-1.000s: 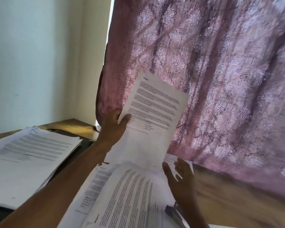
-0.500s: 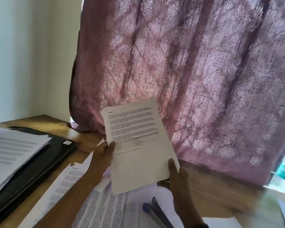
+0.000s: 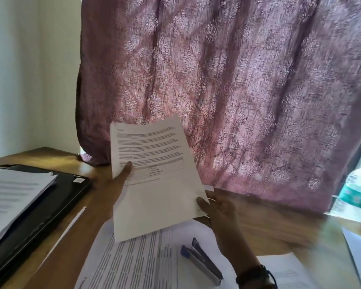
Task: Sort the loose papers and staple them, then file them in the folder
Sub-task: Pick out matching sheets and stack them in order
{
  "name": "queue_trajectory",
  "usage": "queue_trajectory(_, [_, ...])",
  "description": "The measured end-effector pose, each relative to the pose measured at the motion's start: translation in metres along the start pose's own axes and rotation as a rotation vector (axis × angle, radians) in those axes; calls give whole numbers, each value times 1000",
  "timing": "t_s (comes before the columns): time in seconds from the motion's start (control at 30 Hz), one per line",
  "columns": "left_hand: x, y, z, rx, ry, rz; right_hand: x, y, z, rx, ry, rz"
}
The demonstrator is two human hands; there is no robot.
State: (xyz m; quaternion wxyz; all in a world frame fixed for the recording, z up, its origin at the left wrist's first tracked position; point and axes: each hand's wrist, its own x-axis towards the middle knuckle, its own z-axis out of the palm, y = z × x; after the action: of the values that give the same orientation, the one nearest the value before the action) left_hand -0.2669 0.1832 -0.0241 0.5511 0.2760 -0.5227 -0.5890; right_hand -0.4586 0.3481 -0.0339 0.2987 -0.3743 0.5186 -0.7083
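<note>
I hold a printed sheet of paper [image 3: 154, 180] upright above the wooden table [image 3: 265, 228]. My left hand [image 3: 113, 184] pinches its left edge, thumb on the text. My right hand [image 3: 219, 207] grips its lower right corner. Below the sheet lie loose printed papers [image 3: 140, 263], and a blue and grey stapler [image 3: 202, 261] rests on them, just left of my right wrist. At the left a thick paper stack [image 3: 13, 195] lies on a black folder [image 3: 56, 203].
A pink patterned curtain [image 3: 238, 90] hangs right behind the table. A plastic water bottle [image 3: 356, 190] stands at the far right edge. More white sheets [image 3: 358, 255] lie at the lower right. A white wall closes the left side.
The sheet has come down and tilted to face me. My right hand rose from the papers and took its lower right corner. The view has swung right, showing the stapler and bottle.
</note>
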Motion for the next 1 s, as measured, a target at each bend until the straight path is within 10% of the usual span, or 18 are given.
queue_trajectory(0.17, [1, -10, -8, 98, -113, 20, 1, -1, 4, 16, 20, 19])
queue_trajectory(0.4, [13, -16, -10, -159, 204, 152, 35, -13, -44, -321, 373, -1])
queue_trajectory(0.7, [19, -28, -14, -175, 230, 179, 79, 9, -36, -1215, -64, 271])
queue_trajectory(1.0, [-5, 2, -7, 157, 434, 482, 93, 15, -42, -1115, -23, 486])
